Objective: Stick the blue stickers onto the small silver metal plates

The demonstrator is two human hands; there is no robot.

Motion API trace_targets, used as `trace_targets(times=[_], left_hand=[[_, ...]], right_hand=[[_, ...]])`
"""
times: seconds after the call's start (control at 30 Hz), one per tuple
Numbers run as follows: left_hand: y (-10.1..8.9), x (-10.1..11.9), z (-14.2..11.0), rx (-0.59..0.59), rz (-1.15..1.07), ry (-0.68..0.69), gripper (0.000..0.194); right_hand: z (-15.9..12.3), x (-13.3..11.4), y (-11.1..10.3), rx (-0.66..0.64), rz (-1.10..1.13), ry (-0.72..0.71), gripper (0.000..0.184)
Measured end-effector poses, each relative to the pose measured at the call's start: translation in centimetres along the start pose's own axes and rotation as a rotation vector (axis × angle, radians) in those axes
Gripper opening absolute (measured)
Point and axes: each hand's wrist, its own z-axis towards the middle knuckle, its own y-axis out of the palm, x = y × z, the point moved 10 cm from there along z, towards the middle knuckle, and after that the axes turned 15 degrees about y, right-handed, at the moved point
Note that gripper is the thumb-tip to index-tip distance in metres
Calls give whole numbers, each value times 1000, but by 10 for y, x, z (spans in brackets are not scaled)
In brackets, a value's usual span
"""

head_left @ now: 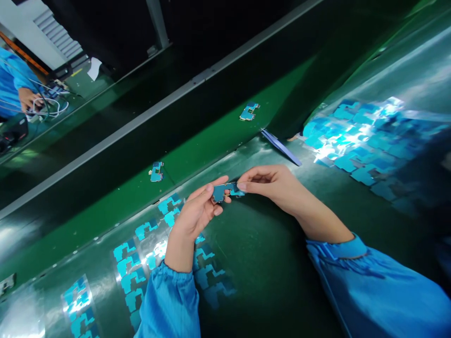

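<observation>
My left hand (195,212) and my right hand (271,183) meet over the green mat, and both pinch a small teal circuit board (221,191). The left thumb and fingers hold its left part, while the right fingertips grip its right end. Below my left wrist lies a clear sheet of teal shaped film pieces (131,267). A larger glossy sheet of the same pieces (362,141) lies to the right, beyond my right hand. Both of my sleeves are blue.
Two similar boards (249,111) (157,171) lie on a green conveyor belt (207,136) with a grey rail (141,126) along its far side. A flat blue strip (282,147) lies at the mat's edge. At upper left, a co-worker's hand (28,99) handles white cables.
</observation>
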Motion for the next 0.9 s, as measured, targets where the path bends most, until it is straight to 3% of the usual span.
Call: trace_targets(times=[0.9], left_hand=[[5,3,1,-6,32,-9,31]], right_hand=[[1,-2,1,-8,12,-16,29]])
